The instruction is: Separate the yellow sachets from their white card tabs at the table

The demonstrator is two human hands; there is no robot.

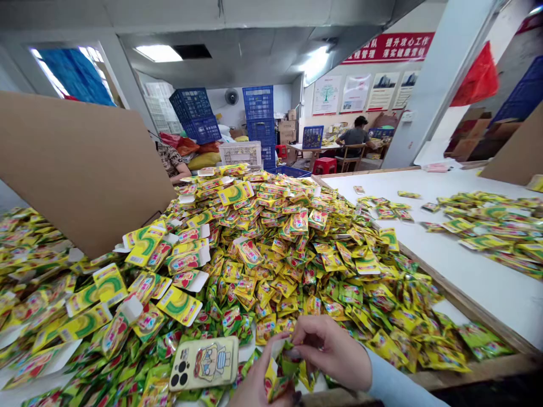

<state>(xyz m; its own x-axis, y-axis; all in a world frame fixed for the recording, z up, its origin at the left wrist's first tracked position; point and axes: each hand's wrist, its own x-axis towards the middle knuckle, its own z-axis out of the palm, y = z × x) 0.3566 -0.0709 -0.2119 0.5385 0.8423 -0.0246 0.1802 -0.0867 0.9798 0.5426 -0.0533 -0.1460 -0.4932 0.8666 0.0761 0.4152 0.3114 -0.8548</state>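
Low in the head view, my left hand is closed around a small yellow carton whose white flap stands up. My right hand pinches a small green sachet at the carton's open end. How far the sachet sits inside the carton is hidden by my fingers. Just left of my hands, a phone in a cartoon case lies face down on green sachets. Yellow and green sachets are heaped right in front of my hands.
Flat yellow cartons cover the heap's left side, near an upright cardboard sheet. A wooden edge strip borders the heap on the right. Beyond it, a white table carries more cartons. Two people sit further back, near blue crates.
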